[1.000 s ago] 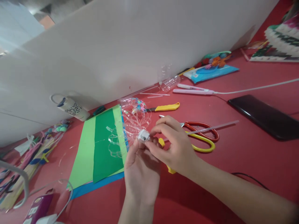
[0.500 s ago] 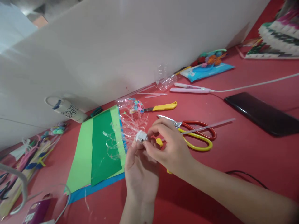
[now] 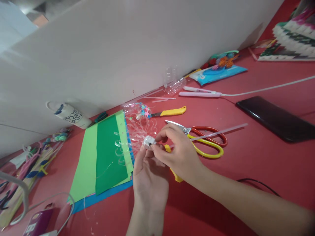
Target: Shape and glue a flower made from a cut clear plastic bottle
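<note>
My left hand, palm up, holds a small white bottle-neck-like piece between thumb and fingers. My right hand pinches the right end of that same piece, its fingers closed. Clear curled plastic strips fan out from the piece to the left and away from me. Beneath the right hand a yellow object shows only in part. Just right of this hand lie scissors with red and yellow handles, a clear plastic stick across them.
A utility knife lies beyond my hands, near star sequins. Green sheets are on the left. Further right are a pink hair straightener, a black phone and a blue packet. A white bottle leans by the wall.
Both hands stay on the white piece, nearly in place. The curled strips have shifted slightly to the right, and more of the yellow object shows below my right hand.
</note>
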A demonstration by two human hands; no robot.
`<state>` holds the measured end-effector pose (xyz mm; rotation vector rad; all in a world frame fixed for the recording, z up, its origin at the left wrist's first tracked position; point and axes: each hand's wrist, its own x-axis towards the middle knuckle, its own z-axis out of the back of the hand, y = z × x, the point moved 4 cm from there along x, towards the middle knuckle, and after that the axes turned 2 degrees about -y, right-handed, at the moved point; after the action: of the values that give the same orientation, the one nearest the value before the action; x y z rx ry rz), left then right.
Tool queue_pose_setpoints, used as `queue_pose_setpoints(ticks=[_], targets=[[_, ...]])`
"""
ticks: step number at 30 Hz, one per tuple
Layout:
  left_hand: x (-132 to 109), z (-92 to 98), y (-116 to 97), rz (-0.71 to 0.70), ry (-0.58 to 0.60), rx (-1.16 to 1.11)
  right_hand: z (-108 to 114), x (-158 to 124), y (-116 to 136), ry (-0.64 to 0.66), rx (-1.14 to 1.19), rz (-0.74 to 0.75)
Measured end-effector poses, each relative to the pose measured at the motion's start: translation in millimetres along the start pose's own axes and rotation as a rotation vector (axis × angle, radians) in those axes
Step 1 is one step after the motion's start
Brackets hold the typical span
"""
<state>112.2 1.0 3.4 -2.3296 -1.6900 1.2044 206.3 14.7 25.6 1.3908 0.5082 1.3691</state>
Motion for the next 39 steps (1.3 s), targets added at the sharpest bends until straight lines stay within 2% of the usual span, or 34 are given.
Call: queue_pose_setpoints(ticks=[9, 17, 20, 26, 32, 39], targets=[[2, 4.5, 1, -0.021, -0.061, 0.038, -1, 0, -1, 0.008, -0.016, 0.008], [3, 5.8, 1, -0.047, -0.060, 0.051, -3, 0, 0, 0.008, -0.049, 0.036], [4, 6.3, 1, -0.076, -0.036, 0.056, -2, 0, 1, 0.014, -0.060, 0.043], [5, 7.9, -1, -0.142, -0.072, 0.053, -1, 0, 3, -0.009, -0.061, 0.081], [6, 10.5, -3, -0.235, -0.004, 0.054, -2, -3, 4, 0.031, -0.024, 0.141], [5, 9.2, -1, -0.270, 0.074, 0.079, 0, -2, 7, -0.024, -0.019, 0.209]])
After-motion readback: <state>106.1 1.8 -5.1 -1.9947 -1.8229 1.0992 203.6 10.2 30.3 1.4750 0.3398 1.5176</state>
